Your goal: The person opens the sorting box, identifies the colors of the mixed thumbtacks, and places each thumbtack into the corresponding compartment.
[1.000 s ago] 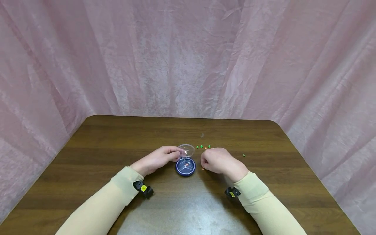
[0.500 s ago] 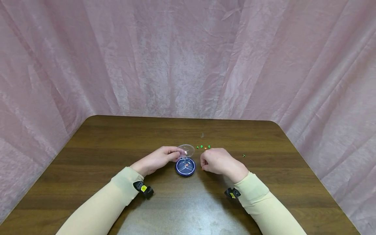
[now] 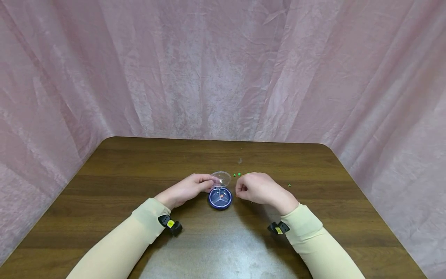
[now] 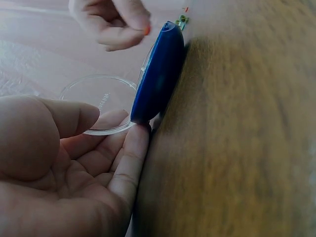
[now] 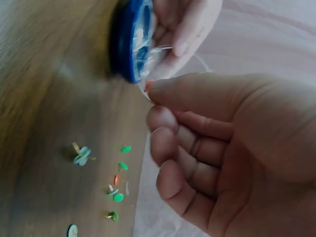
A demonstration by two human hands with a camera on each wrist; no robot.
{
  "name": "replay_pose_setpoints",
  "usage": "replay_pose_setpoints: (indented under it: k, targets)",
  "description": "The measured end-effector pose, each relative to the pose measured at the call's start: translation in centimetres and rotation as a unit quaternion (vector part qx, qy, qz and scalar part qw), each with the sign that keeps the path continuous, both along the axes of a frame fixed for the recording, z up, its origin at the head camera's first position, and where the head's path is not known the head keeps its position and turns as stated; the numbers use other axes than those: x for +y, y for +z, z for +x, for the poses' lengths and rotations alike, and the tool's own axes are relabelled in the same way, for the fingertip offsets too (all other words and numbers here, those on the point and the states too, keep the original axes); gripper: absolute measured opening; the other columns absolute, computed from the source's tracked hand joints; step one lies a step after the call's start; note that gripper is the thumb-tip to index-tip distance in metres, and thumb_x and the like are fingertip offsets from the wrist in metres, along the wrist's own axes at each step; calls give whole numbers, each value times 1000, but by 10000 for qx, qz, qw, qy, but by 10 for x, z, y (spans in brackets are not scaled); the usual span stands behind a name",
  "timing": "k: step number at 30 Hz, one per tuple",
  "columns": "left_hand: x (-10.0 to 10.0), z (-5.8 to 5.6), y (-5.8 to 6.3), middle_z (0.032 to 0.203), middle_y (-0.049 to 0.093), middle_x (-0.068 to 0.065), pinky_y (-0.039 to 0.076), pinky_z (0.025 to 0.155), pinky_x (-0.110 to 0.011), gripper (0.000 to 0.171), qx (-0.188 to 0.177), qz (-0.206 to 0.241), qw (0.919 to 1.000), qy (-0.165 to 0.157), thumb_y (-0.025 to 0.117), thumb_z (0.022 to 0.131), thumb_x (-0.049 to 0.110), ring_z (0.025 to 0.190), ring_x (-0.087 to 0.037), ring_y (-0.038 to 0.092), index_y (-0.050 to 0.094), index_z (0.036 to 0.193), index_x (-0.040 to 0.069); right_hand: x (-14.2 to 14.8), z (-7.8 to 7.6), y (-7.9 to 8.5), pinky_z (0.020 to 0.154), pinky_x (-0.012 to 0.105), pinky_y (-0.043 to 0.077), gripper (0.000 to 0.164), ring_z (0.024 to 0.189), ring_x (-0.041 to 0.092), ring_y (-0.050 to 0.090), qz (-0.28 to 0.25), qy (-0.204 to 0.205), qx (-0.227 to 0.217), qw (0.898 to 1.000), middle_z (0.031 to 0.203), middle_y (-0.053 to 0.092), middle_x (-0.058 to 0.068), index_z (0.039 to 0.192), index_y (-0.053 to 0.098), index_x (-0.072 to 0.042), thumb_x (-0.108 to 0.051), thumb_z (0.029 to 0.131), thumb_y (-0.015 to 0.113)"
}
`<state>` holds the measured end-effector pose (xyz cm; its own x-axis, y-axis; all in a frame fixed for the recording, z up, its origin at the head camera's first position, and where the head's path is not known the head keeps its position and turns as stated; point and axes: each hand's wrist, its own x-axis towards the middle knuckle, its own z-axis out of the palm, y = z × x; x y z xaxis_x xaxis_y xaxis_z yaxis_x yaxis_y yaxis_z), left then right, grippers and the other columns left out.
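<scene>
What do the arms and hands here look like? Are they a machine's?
No, a person's. The left grip and right grip are bare, ungloved hands. The plain, pale-yellow left sleeve and right sleeve are long. Each wrist carries a small black device with a yellow patch.

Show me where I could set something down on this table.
Bare tabletop lies left of the left sleeve, right of the right sleeve, and between both. It's crowded around the open case: left hand at its lid, tacks around the right hand.
</scene>
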<state>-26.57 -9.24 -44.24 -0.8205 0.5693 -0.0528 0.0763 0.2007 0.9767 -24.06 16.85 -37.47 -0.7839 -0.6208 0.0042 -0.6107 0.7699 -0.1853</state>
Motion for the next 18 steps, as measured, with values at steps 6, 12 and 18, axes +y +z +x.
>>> replay_pose_setpoints:
  k: [6, 12, 18]
  targets:
    - [0, 0, 1, 129, 63, -11, 48, 99, -34, 32, -34, 50, 10000, 4, 49, 105, 12, 117, -23, 60, 63, 132, 2, -3, -1, 8, 64, 26, 47, 6, 69, 5, 55, -1369, -52, -755, 9877, 71, 60, -17, 84, 69, -27, -28, 89, 70]
    - [0, 0, 2, 130, 63, -9, 48, 99, -32, 33, -81, -4, 10000, 10, 49, 105, 13, 118, -21, 60, 62, 133, 2, -4, 1, 17, 74, 34, 51, 22, 83, 18, 60, -3064, -287, -2312, 9230, 89, 69, 1, 98, 73, -15, -35, 92, 70]
    - [0, -1, 1, 128, 64, -7, 48, 98, -32, 32, -56, -71, 10000, 32, 49, 105, 14, 116, -20, 61, 63, 132, 4, -5, 2, 21, 70, 29, 48, 19, 75, 20, 55, -4712, -278, -3541, 8073, 86, 61, 5, 102, 70, -6, -23, 93, 70]
